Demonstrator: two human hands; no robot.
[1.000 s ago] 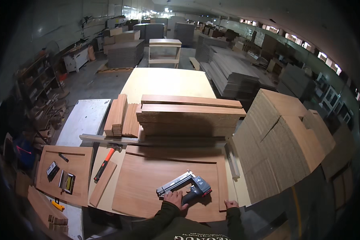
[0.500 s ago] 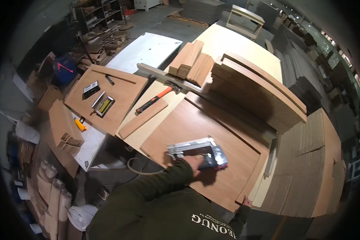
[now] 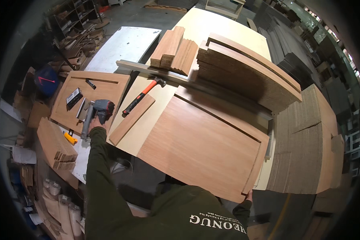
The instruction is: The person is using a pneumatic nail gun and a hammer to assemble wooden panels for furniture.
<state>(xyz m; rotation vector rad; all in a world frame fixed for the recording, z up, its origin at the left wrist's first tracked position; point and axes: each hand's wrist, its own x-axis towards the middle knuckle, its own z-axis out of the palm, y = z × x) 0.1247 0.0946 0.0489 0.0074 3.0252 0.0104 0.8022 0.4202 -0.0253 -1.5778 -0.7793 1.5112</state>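
Observation:
My left hand (image 3: 95,124) is closed round a grey and black nail gun (image 3: 104,110), held over the right part of a smaller wooden panel (image 3: 78,114) on the left. A large wooden panel (image 3: 200,140) lies in front of me, with raised strips along its far and right edges. At its near right corner, my right hand (image 3: 249,195) grips the edge, its fingers partly hidden. Left of the panel lie a loose wooden strip (image 3: 132,120) and a claw hammer (image 3: 143,96) with an orange and black handle.
Stacked wooden strips (image 3: 170,48) and upright boards (image 3: 244,68) stand at the far side of the table. On the left are small boxes (image 3: 73,98), a yellow cutter (image 3: 70,138) and more strips (image 3: 56,144). Stacked boards (image 3: 296,144) rise at the right.
My left hand has carried the nail gun left, from above the large panel to the smaller panel. The right hand stays at the corner. The view has shifted.

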